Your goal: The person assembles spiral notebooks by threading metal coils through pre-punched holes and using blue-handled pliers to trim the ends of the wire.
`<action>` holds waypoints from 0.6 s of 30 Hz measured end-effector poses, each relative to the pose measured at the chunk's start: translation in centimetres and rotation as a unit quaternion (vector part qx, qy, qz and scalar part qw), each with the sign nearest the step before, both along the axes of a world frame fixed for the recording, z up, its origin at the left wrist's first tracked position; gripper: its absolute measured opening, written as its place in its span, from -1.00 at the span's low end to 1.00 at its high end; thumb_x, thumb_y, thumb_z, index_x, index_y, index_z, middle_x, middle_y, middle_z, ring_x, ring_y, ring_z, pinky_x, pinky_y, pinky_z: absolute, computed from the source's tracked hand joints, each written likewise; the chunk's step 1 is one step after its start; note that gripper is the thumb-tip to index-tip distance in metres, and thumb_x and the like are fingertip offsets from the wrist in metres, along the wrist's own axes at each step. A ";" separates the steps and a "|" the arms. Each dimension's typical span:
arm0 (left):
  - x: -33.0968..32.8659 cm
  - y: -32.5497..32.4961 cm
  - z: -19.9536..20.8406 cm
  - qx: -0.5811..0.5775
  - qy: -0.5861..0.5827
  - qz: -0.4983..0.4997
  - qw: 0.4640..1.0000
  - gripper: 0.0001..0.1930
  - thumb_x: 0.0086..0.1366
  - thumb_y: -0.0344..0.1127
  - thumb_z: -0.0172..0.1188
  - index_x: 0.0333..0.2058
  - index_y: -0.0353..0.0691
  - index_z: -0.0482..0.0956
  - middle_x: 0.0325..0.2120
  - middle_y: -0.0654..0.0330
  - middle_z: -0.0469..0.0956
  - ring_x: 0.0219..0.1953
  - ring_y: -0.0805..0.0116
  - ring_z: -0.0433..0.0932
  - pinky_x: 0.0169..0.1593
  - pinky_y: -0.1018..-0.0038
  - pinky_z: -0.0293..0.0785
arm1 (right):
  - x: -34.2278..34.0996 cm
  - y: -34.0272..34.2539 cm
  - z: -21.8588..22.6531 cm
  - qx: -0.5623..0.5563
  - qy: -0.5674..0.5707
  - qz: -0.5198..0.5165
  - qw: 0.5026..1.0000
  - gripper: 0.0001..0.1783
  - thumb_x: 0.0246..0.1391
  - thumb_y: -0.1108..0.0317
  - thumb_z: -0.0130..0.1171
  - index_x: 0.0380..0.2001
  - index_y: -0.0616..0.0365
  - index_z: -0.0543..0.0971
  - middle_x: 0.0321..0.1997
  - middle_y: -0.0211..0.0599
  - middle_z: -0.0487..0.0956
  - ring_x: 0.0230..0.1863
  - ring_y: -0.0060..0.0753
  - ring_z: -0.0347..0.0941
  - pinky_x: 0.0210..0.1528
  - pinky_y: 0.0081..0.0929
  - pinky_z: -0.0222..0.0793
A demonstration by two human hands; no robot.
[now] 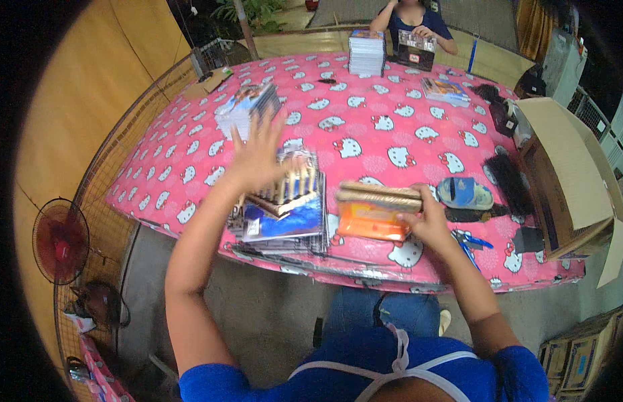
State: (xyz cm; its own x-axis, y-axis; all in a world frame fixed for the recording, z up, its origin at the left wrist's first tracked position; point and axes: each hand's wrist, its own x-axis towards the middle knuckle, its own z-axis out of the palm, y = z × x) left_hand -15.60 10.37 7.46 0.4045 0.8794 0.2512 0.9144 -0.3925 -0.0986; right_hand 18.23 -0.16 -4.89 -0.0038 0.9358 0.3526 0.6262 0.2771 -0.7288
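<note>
My left hand [258, 161] is open, fingers spread, over the upper left part of a stack of booklets. The top booklet [284, 218] has a blue and gold picture cover. In my right hand [428, 218] is a blurred flat orange block with a tan upper edge [375, 224], gripped at its right end between thumb and fingers; its exact kind is unclear. It is just right of the booklet stack, over the table. To the right of that hand lie a blue and yellow slipper-shaped thing [465, 193] and a blue-handled tool [473, 242].
A pink patterned cloth [365, 134] covers the table. Farther off are a stack of booklets [247, 110], a taller stack [367, 55] and a small pile [445, 92]. A person [418, 27] opposite holds a dark booklet. An open cardboard box [559, 181] stands right, beside black bristles [508, 184].
</note>
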 end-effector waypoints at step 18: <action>-10.5 -0.3 -9.4 -0.535 -0.666 0.158 0.496 0.02 0.07 0.61 -0.36 0.24 -0.12 0.22 0.12 0.01 0.38 0.15 0.10 0.37 0.19 0.11 0.28 | -10.4 4.4 -3.6 -0.428 0.526 0.065 0.732 -0.26 0.13 -0.15 0.08 0.20 0.14 0.22 0.16 -0.12 0.32 0.12 -0.22 0.27 0.17 -0.09 0.23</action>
